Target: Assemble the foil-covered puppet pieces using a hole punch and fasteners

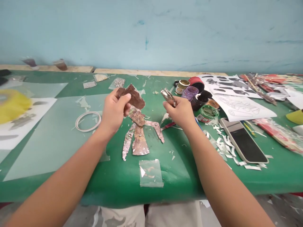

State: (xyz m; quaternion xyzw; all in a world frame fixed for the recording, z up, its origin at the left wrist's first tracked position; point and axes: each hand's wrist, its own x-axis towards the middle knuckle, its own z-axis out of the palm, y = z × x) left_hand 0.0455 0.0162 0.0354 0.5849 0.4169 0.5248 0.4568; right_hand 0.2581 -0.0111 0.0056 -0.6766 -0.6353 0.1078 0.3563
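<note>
Between the thumb and fingers of my left hand [115,108] is a brown painted cutout piece [134,97], raised above the table. My right hand [181,110] is closed around a metal hole punch [168,96], its jaws pointing up and to the left. Below and between my hands lies a jointed paper figure [140,138] in brown and silvery pink, with fasteners at its joints. A small clear plastic bag [151,173] with a few tiny bits inside rests near the table's front edge.
On the left are a roll of white tape [77,123] and translucent sheets [59,135]. Paint jars [190,93], printed sheets [243,105], paper scraps [224,146] and a phone [245,142] lie right. Small bead packets [117,83] sit further back.
</note>
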